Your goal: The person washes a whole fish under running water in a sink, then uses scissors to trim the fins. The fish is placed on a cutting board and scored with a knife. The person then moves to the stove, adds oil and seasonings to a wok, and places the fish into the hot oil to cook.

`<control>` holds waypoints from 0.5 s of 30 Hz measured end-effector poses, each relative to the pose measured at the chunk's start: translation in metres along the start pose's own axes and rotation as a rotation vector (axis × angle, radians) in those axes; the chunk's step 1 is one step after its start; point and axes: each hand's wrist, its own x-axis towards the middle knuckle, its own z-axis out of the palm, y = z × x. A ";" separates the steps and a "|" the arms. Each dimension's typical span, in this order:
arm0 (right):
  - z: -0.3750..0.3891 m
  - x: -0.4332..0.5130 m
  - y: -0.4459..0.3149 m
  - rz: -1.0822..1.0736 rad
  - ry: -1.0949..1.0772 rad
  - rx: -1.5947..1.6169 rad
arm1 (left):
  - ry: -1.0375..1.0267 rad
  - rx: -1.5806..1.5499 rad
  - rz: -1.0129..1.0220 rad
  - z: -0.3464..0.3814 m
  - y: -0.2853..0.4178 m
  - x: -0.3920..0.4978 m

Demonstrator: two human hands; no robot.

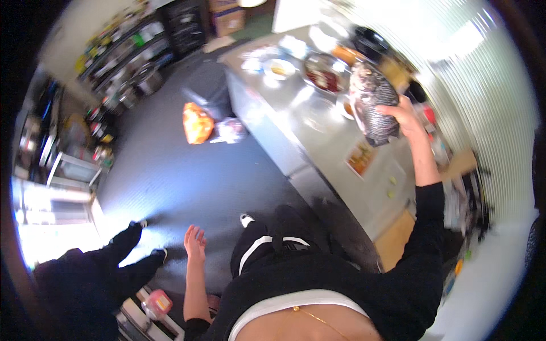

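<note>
A whole fish (377, 96) with dark scales and a pale belly is held up over the steel counter (307, 128). My right hand (405, 115) grips it from its right side, thumb across the scales. Just left of the fish sits a metal bowl (318, 85) with red and whitish contents. A small bowl (344, 106) is partly hidden behind the fish. My left hand (195, 244) hangs low over the dark floor (183, 183), fingers apart, touching nothing.
A white bowl (279, 69) with yellowish contents stands near the counter's far end. On the floor lie an orange bag (197, 123) and a clear plastic bag (230, 130). Another person (81, 290) in dark clothes stands at lower left. Loaded shelves (123, 55) line the wall.
</note>
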 end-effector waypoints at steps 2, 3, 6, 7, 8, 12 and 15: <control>0.063 0.062 -0.038 -0.007 -0.116 0.067 | -0.002 0.048 0.052 -0.025 0.051 0.025; 0.095 0.091 -0.055 -0.110 -0.183 0.118 | -0.024 0.102 0.092 -0.032 0.078 0.039; 0.197 0.187 -0.108 -0.038 -0.247 0.008 | -0.104 0.180 0.213 -0.060 0.147 0.087; 0.232 0.218 -0.122 -0.129 -0.382 0.125 | -0.056 0.188 0.191 -0.071 0.169 0.105; 0.274 0.253 -0.137 -0.147 -0.362 0.084 | -0.033 0.196 0.184 -0.084 0.189 0.126; 0.439 0.389 -0.199 -0.180 -0.526 0.136 | 0.124 0.137 0.142 -0.149 0.233 0.194; 0.578 0.487 -0.250 -0.242 -0.647 0.187 | 0.346 0.000 0.113 -0.217 0.226 0.237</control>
